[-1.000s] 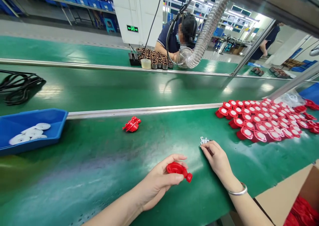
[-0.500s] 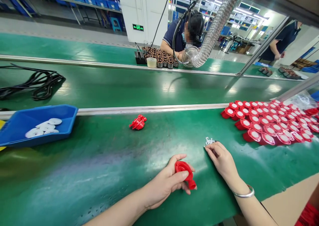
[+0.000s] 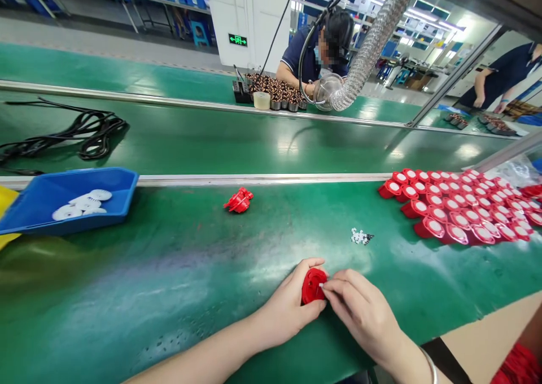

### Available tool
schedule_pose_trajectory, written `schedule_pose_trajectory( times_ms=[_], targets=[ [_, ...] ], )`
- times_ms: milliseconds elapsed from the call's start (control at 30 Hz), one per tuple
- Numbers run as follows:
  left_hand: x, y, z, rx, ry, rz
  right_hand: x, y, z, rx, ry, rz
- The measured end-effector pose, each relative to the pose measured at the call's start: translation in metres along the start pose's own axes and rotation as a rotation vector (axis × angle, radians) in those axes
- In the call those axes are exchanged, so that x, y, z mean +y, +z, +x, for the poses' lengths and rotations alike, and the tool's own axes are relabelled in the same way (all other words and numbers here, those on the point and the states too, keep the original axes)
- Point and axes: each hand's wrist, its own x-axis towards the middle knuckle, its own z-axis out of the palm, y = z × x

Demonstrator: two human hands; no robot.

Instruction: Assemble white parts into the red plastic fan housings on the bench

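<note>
A round red plastic housing (image 3: 311, 286) is gripped in my left hand (image 3: 292, 308), its hollow side facing up. Fingers and thumb wrap round its rim. My right hand (image 3: 359, 308) pinches a tiny white piece (image 3: 320, 285) between thumb and forefinger, right at the housing's opening. Whether the piece touches the inside cannot be made out. Beyond my right hand lies a small pile of white pieces (image 3: 359, 236) on the green table, with small dark bits at its right side. Another red part (image 3: 239, 200) lies farther back.
Rows of red housings with white discs (image 3: 451, 203) fill the right side. At left, a blue tray (image 3: 127, 189) holds white discs, with black cables (image 3: 95, 132) behind it. Across the bench a person (image 3: 315, 53) works beside copper-coloured parts (image 3: 279, 87).
My right hand has left the white pile and come to the red housing with a small white piece. My left hand has turned the housing, and its fingers now close round it.
</note>
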Motion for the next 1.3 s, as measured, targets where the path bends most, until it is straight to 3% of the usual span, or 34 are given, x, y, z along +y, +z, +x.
schedule_pose_trajectory(
  times_ms=[200, 467, 600, 700, 800, 933, 1000, 1133, 1300],
  targets=[
    [-0.004, 0.004, -0.003, 0.018, 0.051, 0.148, -0.005, 0.013, -0.002, -0.021, -0.061, -0.148],
    [-0.011, 0.004, -0.004, 0.029, 0.205, 0.248, -0.007, 0.012, -0.005, -0.123, -0.196, -0.323],
    [-0.014, 0.003, -0.004, 0.023, 0.211, 0.273, -0.014, 0.012, 0.005, -0.077, -0.283, -0.403],
    [-0.014, 0.002, -0.003, 0.043, 0.178, 0.241, -0.014, 0.010, 0.007, -0.121, -0.272, -0.378],
    [-0.015, 0.002, -0.001, 0.049, 0.100, 0.146, 0.007, 0.003, 0.002, -0.118, -0.113, -0.209],
    [-0.013, 0.001, 0.003, -0.010, 0.028, -0.040, 0.066, -0.017, -0.015, 0.172, 0.269, -0.270],
    [-0.011, 0.001, 0.004, -0.038, -0.010, -0.115, 0.095, -0.028, -0.024, 0.213, 0.402, -0.339],
    [-0.005, 0.001, 0.007, -0.064, -0.056, -0.236, 0.127, -0.038, -0.030, 0.205, 0.465, -0.363],
    [-0.006, 0.001, 0.008, -0.089, -0.065, -0.299, 0.136, -0.037, -0.022, 0.183, 0.446, -0.356]
  ],
)
